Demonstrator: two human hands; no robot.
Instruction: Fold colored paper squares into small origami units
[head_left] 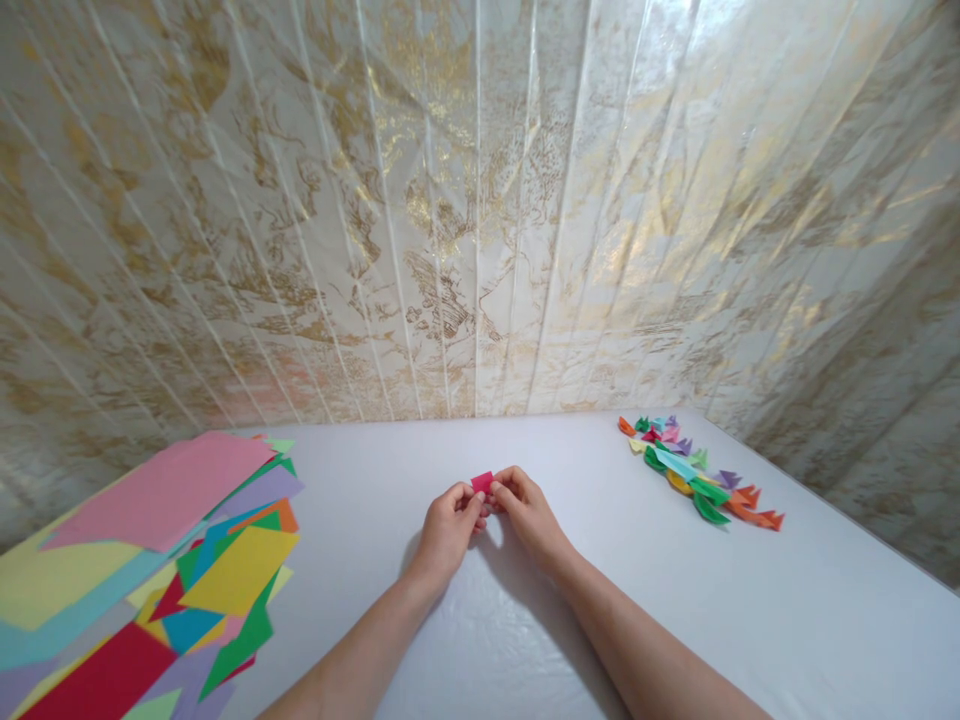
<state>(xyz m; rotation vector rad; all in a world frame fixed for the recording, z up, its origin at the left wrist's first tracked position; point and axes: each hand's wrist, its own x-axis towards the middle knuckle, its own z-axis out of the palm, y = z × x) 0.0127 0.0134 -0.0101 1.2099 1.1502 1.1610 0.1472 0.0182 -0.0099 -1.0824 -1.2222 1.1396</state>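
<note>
A small pinkish-red piece of folded paper is pinched between both hands, a little above the middle of the white table. My left hand grips its lower left part with thumb and fingers. On the opposite side, my right hand holds the right edge between thumb and fingertips. The fingers cover the lower part of the paper, so its full shape is hidden.
Coloured paper sheets, among them a large pink sheet and a yellow piece, lie heaped on the left. Several small folded paper figures sit in a cluster on the right. A gold-patterned curtain hangs behind the table.
</note>
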